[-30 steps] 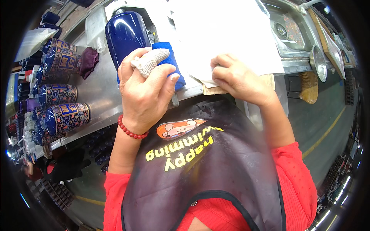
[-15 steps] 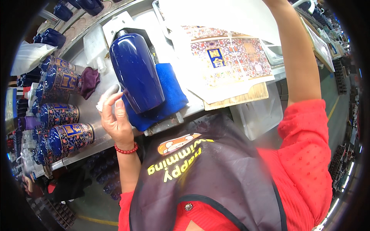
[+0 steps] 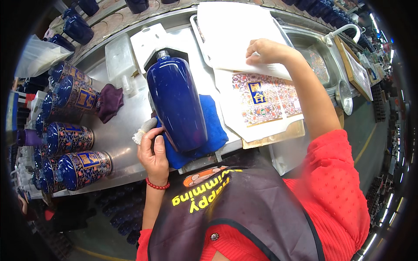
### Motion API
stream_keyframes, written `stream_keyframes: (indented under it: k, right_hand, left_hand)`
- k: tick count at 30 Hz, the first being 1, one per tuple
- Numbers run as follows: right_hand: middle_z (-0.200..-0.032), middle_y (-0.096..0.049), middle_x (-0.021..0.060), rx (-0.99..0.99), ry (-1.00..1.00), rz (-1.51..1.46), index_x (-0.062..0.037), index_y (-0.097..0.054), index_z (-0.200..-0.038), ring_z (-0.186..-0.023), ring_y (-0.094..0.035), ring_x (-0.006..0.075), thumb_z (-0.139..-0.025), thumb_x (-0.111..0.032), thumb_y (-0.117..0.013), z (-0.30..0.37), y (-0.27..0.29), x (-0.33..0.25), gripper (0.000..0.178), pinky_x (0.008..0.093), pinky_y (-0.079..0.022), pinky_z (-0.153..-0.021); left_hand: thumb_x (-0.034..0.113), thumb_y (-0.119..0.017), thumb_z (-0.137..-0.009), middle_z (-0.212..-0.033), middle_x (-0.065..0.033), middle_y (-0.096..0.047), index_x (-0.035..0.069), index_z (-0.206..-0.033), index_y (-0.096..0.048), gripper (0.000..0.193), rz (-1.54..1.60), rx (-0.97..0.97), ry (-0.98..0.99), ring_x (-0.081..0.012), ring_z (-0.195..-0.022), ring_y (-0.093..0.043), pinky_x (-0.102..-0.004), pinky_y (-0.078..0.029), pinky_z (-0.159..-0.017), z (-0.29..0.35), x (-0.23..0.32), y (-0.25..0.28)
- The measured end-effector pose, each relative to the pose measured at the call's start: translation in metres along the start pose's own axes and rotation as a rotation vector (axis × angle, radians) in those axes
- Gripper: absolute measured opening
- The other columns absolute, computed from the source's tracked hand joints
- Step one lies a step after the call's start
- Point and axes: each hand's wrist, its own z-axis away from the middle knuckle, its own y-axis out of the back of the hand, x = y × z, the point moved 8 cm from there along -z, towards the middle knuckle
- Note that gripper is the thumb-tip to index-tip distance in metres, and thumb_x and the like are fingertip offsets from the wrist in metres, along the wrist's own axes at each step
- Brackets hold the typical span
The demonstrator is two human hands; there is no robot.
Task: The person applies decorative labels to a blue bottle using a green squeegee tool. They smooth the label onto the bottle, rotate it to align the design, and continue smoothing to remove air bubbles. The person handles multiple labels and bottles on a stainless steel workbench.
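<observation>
A glossy dark blue bottle (image 3: 176, 104) with a clear neck lies tilted on a cradle, its base end over a blue cloth (image 3: 213, 126). My left hand (image 3: 153, 156), with a red bead bracelet, rests beside that base, fingers loosely bent and one fingertip against the glass. A grey-white wrapped piece (image 3: 144, 129) shows at its fingers; whether it is a finger cover I cannot tell. To the right, my right hand (image 3: 267, 52) has its fingers curled down on a white sheet (image 3: 230, 35), seemingly pinching it. Below that sheet shows a floral patterned print sheet (image 3: 265, 104) on a white backing.
Several patterned blue bottles (image 3: 85, 165) lie at the left, beside a purple cloth (image 3: 111, 103). A translucent plastic container (image 3: 121, 54) stands behind. At the right are a metal sink (image 3: 333, 54), its white faucet (image 3: 348, 28) and a strainer (image 3: 344, 98).
My right hand has come down into view from beyond the top edge, and the lifted white sheet now lies lower over the print. My left hand stays by the bottle's base. The view has shifted.
</observation>
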Motion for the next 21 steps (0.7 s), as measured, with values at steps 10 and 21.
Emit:
stream_keyframes:
  k: [10,21]
  right_hand:
    - [-0.093,-0.072,0.0154,-0.053,-0.044,0.026,-0.0007,-0.071,-0.111,-0.085,-0.067,0.0297,-0.095,-0.029,-0.069,0.01,0.016,-0.011,0.033,0.0399,-0.054,-0.085]
    - [-0.128,-0.063,0.0241,0.207,-0.093,0.351,0.0004,-0.06,-0.137,-0.12,-0.061,0.037,-0.088,-0.045,-0.075,-0.092,0.065,0.032,0.068,0.0423,-0.051,-0.103]
  left_hand:
    - [0.013,-0.059,-0.1,-0.12,-0.0172,-0.068,-0.001,-0.109,-0.069,0.019,0.009,0.0,0.016,-0.0267,-0.114,-0.063,-0.0371,-0.047,-0.1,0.0,-0.004,0.001]
    - [0.015,-0.061,-0.1,-0.114,-0.0142,-0.07,0.001,-0.107,-0.07,0.018,-0.021,0.011,0.022,-0.0252,-0.107,-0.065,-0.0362,-0.049,-0.095,-0.001,0.004,0.002]
